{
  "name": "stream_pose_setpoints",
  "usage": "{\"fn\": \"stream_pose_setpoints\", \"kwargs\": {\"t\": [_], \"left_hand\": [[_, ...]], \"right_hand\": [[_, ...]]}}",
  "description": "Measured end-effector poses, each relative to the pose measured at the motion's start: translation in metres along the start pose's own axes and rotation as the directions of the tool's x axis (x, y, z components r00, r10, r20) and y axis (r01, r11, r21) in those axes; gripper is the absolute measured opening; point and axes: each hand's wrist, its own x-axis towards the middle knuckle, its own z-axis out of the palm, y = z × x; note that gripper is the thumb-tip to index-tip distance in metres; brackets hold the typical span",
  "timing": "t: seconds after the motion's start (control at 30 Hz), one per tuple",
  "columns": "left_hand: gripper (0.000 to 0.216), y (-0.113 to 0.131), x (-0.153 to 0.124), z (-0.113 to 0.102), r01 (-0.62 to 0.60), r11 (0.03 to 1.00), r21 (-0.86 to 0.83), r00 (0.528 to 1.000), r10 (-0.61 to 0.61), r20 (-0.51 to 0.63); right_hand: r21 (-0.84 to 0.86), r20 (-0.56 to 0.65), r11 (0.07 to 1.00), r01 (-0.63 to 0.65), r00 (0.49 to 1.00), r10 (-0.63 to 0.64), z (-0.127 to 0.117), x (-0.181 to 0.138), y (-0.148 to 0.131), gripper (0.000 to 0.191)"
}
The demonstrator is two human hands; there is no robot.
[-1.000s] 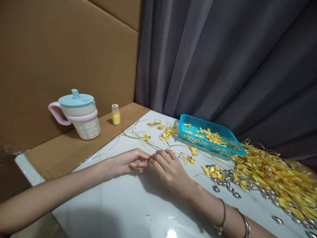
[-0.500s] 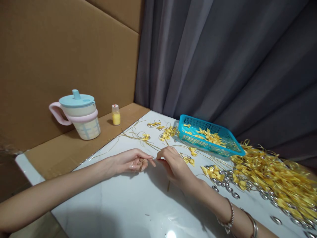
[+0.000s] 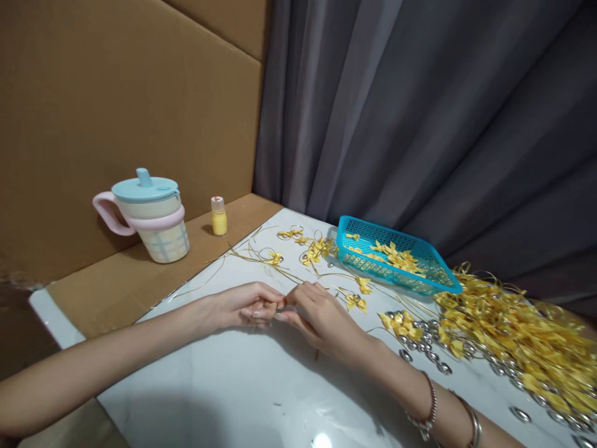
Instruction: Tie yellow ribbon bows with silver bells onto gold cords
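My left hand [image 3: 242, 306] and my right hand [image 3: 321, 317] meet fingertip to fingertip low over the white table [image 3: 233, 386]. Both are closed in a pinch on a small piece between them, too small to name. A thin gold strand [image 3: 317, 354] pokes out under my right palm. Small yellow ribbon bows [image 3: 357, 302] lie just beyond my right hand. Silver metal rings [image 3: 429, 354] are scattered to the right of my wrist.
A blue plastic basket [image 3: 438, 264] with yellow bows stands at the back. A large heap of yellow ribbon [image 3: 513, 336] fills the right side. A lidded cup [image 3: 149, 214] and a small yellow bottle [image 3: 218, 216] stand on cardboard [image 3: 116, 280] at left. Grey curtain [image 3: 420, 112] behind.
My right hand drew a little away from my left half a second ago and has come back, so the fingertips touch again. My left hand has barely moved.
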Motion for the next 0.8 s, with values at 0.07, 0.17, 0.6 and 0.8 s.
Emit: {"fn": "stream_pose_setpoints", "kwargs": {"t": [0.07,0.17,0.6,0.8], "left_hand": [[0.018,0.0,0.0,0.001,0.001,0.999,-0.037,1.0,0.0,0.02],[0.014,-0.001,0.0,0.003,-0.001,0.999,-0.052,1.0,0.002,0.024],[0.024,0.01,-0.009,0.002,-0.094,0.996,-0.011,0.994,0.094,0.047],[0.028,0.011,-0.013,-0.003,-0.115,0.992,0.051,0.991,0.111,0.076]], "right_hand": [[0.005,-0.005,1.0,-0.028,1.0,0.028,0.003,0.002,0.001,0.019],[0.003,0.006,0.999,-0.047,0.999,0.047,0.008,0.003,0.002,0.02],[0.792,0.126,0.395,-0.466,0.757,0.641,-0.008,0.005,0.013,0.049],[0.74,0.673,-0.309,-0.598,0.66,0.335,-0.003,0.009,-0.008,0.059]]}}
